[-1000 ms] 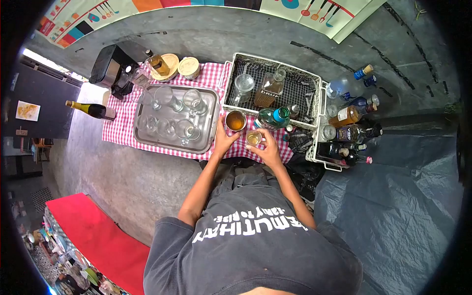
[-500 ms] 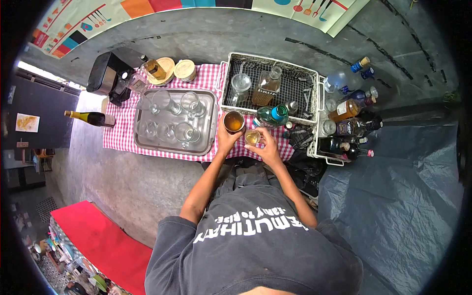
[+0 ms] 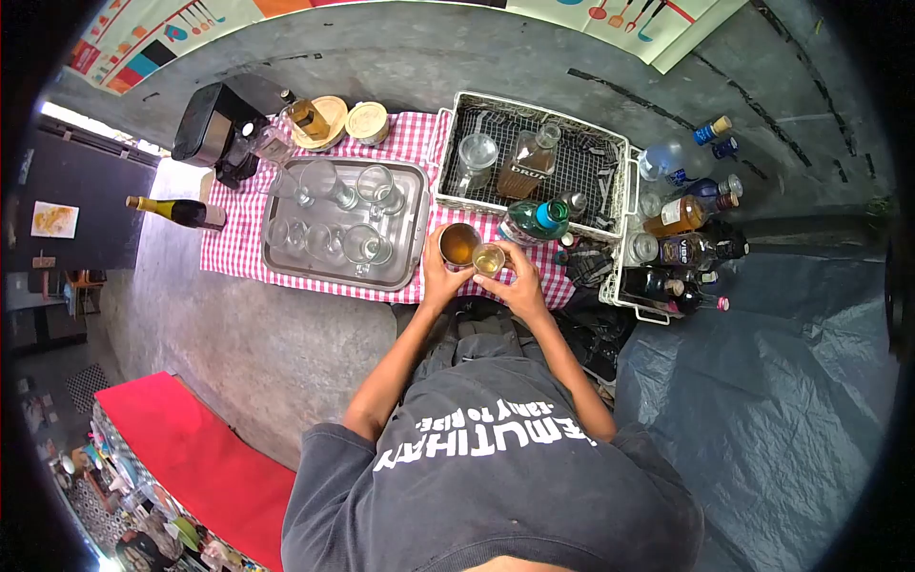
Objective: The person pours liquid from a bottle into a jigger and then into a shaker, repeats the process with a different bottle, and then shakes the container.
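I see my left hand (image 3: 436, 278) wrapping its fingers around the metal cup (image 3: 459, 244), steadying it, while my right hand (image 3: 519, 283) holds the shot glass (image 3: 489, 258) touching its rim, probably for pouring

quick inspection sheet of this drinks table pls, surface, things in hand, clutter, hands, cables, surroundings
surface: red-checked cloth on a grey concrete counter
job's things: metal cup with amber liquid; small glass with pale liquid held right beside it, rims close
clutter: steel tray of empty glasses; wire basket holding a decanter and glass; teal bottle lying on its side; row of bottles at the right; wine bottle lying on its side at the left; black appliance
hands: left hand around the metal cup; right hand gripping the small glass
cables: nothing seen
surroundings: posters on wall, dark tarp, red surface
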`<state>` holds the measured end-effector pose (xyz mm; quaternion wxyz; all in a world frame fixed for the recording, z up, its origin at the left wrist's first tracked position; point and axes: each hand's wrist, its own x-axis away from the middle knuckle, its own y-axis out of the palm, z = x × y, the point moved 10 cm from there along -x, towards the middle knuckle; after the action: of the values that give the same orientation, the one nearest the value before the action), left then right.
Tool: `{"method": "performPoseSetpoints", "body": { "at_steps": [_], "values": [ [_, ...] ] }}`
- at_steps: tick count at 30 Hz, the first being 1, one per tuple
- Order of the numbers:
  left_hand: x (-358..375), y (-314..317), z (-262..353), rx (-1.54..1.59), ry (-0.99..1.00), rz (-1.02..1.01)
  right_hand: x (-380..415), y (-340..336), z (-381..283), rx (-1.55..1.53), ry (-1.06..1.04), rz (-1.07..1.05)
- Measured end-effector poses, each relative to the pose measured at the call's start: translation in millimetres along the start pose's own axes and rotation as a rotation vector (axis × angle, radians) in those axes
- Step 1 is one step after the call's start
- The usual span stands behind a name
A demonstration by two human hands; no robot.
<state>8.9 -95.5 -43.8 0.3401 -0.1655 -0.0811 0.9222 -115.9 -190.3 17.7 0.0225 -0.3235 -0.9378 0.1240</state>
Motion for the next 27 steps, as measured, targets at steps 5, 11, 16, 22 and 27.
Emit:
{"method": "performPoseSetpoints", "body": {
  "at_steps": [5,11,16,22,27],
  "values": [
    [6,5,8,-0.011,0.049,-0.066,-4,3,-7,0.078,-0.056,-0.011],
    [13,9,14,0.014,0.076,-0.062,-6,-1,-7,0.111,-0.102,0.029],
    [16,11,16,0.044,0.034,-0.061,-6,-3,-3,0.139,-0.100,0.046],
    [21,19,9,0.089,-0.023,-0.061,-4,-6,-12,0.221,-0.157,0.070],
    [22,19,12,0.050,0.029,-0.046,-5,-7,-12,0.276,-0.174,0.079]
  ]
}}
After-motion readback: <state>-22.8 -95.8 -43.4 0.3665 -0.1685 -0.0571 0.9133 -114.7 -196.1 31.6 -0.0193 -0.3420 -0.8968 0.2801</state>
